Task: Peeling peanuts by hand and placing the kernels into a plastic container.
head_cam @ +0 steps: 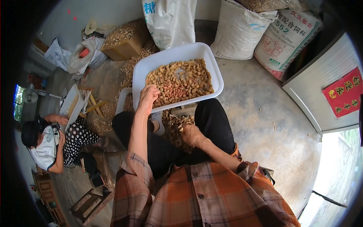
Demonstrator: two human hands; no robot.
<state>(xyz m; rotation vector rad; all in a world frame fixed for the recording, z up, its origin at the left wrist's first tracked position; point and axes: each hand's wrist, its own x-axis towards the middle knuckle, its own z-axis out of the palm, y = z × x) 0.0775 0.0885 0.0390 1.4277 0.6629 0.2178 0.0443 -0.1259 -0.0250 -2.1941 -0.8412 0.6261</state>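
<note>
A white plastic tub stands before me, holding unshelled peanuts with reddish shelled kernels among them. My left hand is over the tub's near left part, fingers bent down at the peanuts; whether it grips one is hidden. My right hand is lower, between my knees, closed around pale peanut shell that shows at its fingertips. Under it lies a heap of broken peanut shells. The tub's near edge is by my knees.
Another person sits at the left with a white tub. Behind my tub stand woven sacks and a cardboard box of shells. A wooden stool is at lower left, a door panel at right.
</note>
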